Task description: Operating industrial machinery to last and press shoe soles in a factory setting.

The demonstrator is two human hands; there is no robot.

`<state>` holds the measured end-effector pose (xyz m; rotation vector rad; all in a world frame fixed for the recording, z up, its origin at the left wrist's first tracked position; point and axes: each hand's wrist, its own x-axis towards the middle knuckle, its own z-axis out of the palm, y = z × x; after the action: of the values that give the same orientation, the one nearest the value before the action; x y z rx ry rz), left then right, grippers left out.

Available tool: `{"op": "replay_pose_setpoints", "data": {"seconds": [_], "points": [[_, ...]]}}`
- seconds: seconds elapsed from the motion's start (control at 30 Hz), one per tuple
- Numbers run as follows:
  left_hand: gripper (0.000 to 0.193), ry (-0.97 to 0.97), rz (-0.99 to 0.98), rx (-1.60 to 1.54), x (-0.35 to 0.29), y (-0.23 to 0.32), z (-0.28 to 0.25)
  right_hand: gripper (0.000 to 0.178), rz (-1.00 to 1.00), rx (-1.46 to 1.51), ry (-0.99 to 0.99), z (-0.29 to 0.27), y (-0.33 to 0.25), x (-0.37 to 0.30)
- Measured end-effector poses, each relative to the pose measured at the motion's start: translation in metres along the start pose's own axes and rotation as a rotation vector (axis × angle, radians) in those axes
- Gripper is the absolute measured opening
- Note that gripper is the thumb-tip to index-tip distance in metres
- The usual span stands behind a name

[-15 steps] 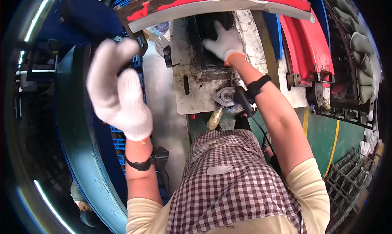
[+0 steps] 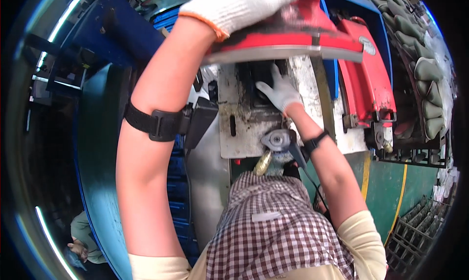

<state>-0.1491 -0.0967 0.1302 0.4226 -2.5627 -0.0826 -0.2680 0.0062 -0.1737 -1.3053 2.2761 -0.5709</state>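
My left hand (image 2: 239, 6), in a white knit glove with an orange cuff, is raised at the upper edge over the red machine head (image 2: 273, 38). Its thumb stretches out to the right; the other fingers are partly cut off by the picture edge, and I cannot tell if the hand touches the metal. My right hand (image 2: 282, 92), also gloved, lies with fingers spread on the dark recessed plate (image 2: 259, 77) of the worn metal bench (image 2: 234, 145), under the machine head. Nothing shows in its grasp. A wrist strap with a black device (image 2: 200, 121) sits on my left forearm.
A grey round fitting with a gold-coloured handle (image 2: 277, 140) projects at the bench's near edge. Another red machine (image 2: 364, 75) stands to the right, beside a rack of grey-green boot-like forms (image 2: 430, 89). A person (image 2: 85, 236) is at lower left, beyond the blue-edged surface (image 2: 105, 182).
My left hand has swung up and to the right, from beside the bench to over the red machine head. My right hand stays spread on the dark plate; the view has shifted.
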Motion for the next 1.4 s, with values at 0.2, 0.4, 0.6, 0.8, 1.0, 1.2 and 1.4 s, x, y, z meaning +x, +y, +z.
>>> {"op": "replay_pose_setpoints", "data": {"seconds": [0.2,0.4,0.6,0.8,1.0,1.2,1.4], "points": [[0.042,-0.424,-0.074,-0.103,-0.022,0.007,0.01,0.026,0.108,0.789,0.034,-0.02,0.073,-0.152],[0.043,-0.823,-0.21,-0.452,-0.063,0.04,0.074,0.033,0.368,1.017,-0.628,0.019,0.161,-0.241],[0.034,-0.601,-0.201,-0.309,-0.147,0.059,0.148,0.068,0.222,1.165,-0.958,0.053,0.104,-0.211],[0.029,-0.582,-0.234,-0.183,-0.18,0.065,0.196,0.046,0.322,1.868,-1.075,0.075,0.045,-0.2],[0.029,-0.585,-0.267,-0.213,-0.18,0.064,0.2,0.03,0.583,1.497,-1.132,0.046,0.118,-0.191],[0.03,-0.589,-0.273,-0.2,-0.179,0.067,0.199,0.023,0.224,0.73,-0.046,-0.002,0.221,-0.187],[0.031,-0.651,-0.318,-0.199,-0.175,0.067,0.205,0.022,0.082,0.24,0.159,0.001,0.09,-0.186]]}}
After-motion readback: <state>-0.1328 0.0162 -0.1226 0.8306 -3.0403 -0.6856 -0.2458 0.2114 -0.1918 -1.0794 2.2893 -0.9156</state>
